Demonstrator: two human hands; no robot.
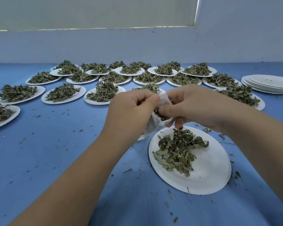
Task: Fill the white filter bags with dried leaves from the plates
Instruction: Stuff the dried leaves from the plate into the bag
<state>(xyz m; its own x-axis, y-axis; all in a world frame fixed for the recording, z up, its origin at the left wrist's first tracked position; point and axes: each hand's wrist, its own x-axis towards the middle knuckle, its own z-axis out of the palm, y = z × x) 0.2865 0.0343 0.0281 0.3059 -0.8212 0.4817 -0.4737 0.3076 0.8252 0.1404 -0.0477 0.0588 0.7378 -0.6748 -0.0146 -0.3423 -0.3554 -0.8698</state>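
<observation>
While the left hand [131,111] curls its thumb and fingers round the rim of a white filter bag [153,126] and keeps its mouth spread, the right hand [194,103] pinches a wad of dried leaves [159,112] at that opening, thumb and fingertips closed on it. The bag hangs crumpled below the left palm, over the blue table [64,152] and just beside the far-left rim of the nearest plate [211,180]. A few bits dangle under the right hand, above that plate. On it lies a loose heap of leaves [176,152], gathered toward the far side, with the near part bare. All round, the table is strewn with crumbs of leaf [127,170]. Farther back, rows of white plates [78,95] each carry a mound of the same green leaves, reaching almost to the pale wall [137,46]. Off to the right sits a stack of plates [268,84] with only specks on the top one.
</observation>
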